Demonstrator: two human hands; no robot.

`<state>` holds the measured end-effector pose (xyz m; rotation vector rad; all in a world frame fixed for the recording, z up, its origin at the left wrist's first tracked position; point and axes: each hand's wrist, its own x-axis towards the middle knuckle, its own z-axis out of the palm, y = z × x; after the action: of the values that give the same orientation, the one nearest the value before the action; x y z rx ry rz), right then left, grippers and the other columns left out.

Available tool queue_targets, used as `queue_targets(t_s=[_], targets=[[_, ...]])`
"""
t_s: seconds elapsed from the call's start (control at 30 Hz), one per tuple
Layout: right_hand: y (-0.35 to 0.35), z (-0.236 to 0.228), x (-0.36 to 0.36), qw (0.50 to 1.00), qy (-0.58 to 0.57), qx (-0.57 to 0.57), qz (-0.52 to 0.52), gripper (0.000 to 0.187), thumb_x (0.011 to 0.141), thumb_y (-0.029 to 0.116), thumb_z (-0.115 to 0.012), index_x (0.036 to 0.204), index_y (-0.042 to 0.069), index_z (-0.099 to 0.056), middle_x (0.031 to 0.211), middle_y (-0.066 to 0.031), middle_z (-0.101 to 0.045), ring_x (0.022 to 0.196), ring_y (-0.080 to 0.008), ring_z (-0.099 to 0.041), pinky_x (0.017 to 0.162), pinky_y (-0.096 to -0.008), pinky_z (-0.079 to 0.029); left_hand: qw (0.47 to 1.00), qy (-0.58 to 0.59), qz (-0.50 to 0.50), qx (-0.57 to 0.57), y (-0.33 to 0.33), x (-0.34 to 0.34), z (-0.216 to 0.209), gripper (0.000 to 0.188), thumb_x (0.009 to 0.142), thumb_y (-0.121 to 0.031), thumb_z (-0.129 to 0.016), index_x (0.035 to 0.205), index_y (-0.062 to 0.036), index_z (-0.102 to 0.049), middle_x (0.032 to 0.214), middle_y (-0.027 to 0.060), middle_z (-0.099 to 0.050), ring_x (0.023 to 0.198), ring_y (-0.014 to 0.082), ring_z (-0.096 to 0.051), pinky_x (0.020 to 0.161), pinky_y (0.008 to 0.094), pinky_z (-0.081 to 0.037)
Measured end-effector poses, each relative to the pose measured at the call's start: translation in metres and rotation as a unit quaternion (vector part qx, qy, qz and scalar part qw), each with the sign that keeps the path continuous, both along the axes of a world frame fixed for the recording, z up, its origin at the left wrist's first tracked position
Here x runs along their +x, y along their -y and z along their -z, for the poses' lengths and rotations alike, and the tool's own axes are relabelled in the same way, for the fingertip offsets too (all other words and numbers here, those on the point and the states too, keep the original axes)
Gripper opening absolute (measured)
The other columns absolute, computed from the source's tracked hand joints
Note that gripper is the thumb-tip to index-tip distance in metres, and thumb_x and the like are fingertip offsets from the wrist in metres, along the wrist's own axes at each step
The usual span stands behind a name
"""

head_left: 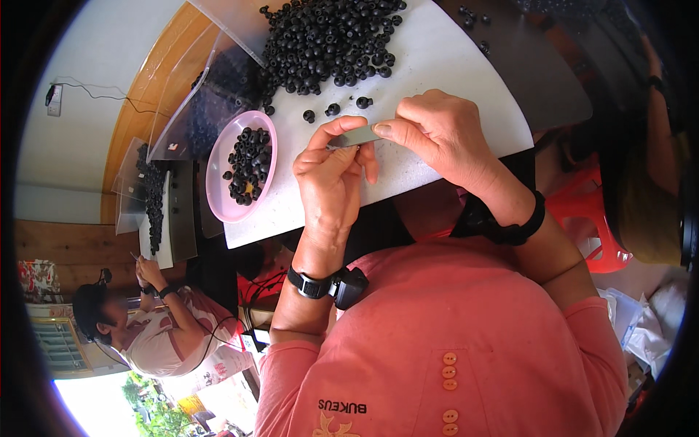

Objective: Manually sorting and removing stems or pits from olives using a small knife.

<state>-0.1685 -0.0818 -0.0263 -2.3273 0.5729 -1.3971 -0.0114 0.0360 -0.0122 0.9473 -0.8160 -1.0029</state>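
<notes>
while both hands pinch a small grey strip (354,136) between closed fingers, left hand (331,182) and right hand (437,135) hover above the white surface (451,65) near black beads (328,40).

1. A flat grey strip (354,136) lies level between my two hands, its long side running left to right, held just above the white tabletop.
2. My left hand (331,175) pinches its left end between thumb and curled fingers.
3. My right hand (437,135) grips its right end, thumb pressed flat along the top.
</notes>
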Motion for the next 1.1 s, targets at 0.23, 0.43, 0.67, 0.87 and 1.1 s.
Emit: queue_targets(t_s=[0.23, 0.43, 0.67, 0.87, 1.1], targets=[[-0.003, -0.006, -0.005, 0.967, 0.065, 0.24, -0.061, 0.048, 0.089, 0.039, -0.077, 0.063, 0.005, -0.055, 0.051, -0.0071, -0.046, 0.047, -0.0233, -0.044, 0.048, -0.0378, -0.037, 0.996, -0.08, 0.017, -0.031, 0.005, -0.002, -0.003, 0.032, 0.101, 0.002, -0.054, 0.131, 0.0077, -0.062, 0.1, 0.0154, -0.067, 0.079, 0.0213, -0.064, 0.058, 0.0315, -0.053], [-0.004, -0.004, -0.002, 0.988, 0.025, 0.152, -0.016, 0.049, 0.09, 0.04, -0.075, 0.063, 0.005, -0.055, 0.051, -0.0081, -0.047, 0.046, -0.0247, -0.046, 0.048, -0.0385, -0.038, 0.997, -0.074, 0.019, -0.028, 0.001, -0.001, -0.002, 0.034, 0.102, 0.001, -0.054, 0.135, 0.0072, -0.06, 0.102, 0.0152, -0.067, 0.082, 0.0214, -0.064, 0.06, 0.0323, -0.054], [-0.003, -0.005, 0.0, 0.993, 0.021, 0.113, -0.024, 0.049, 0.09, 0.039, -0.075, 0.062, 0.005, -0.053, 0.052, -0.0092, -0.046, 0.046, -0.0253, -0.045, 0.047, -0.0395, -0.036, 0.995, -0.083, 0.027, -0.045, 0.001, 0.0, 0.003, 0.028, 0.102, 0.001, -0.054, 0.128, 0.0083, -0.063, 0.101, 0.0159, -0.067, 0.083, 0.0218, -0.065, 0.061, 0.0325, -0.054], [-0.003, -0.004, -0.001, 0.98, 0.067, 0.165, -0.083, 0.044, 0.092, 0.032, -0.076, 0.065, 0.003, -0.057, 0.054, -0.0049, -0.047, 0.049, -0.014, -0.04, 0.048, -0.0329, -0.032, 0.996, 0.049, -0.056, -0.048, -0.01, 0.012, -0.009, 0.023, 0.099, 0.005, -0.056, 0.117, 0.0067, -0.069, 0.098, 0.0129, -0.067, 0.074, 0.0161, -0.063, 0.06, 0.0285, -0.053], [-0.001, 0.002, -0.007, 0.936, 0.198, 0.255, -0.139, 0.04, 0.096, 0.03, -0.075, 0.071, 0.002, -0.065, 0.058, 0.0035, -0.047, 0.056, -0.0048, -0.035, 0.05, -0.0254, -0.026, 0.766, 0.557, -0.32, 0.028, -0.047, 0.098, -0.054, 0.018, 0.09, 0.003, -0.068, 0.105, -0.0033, -0.076, 0.1, 0.0042, -0.069, 0.082, 0.0129, -0.062, 0.065, 0.0271, -0.051]])
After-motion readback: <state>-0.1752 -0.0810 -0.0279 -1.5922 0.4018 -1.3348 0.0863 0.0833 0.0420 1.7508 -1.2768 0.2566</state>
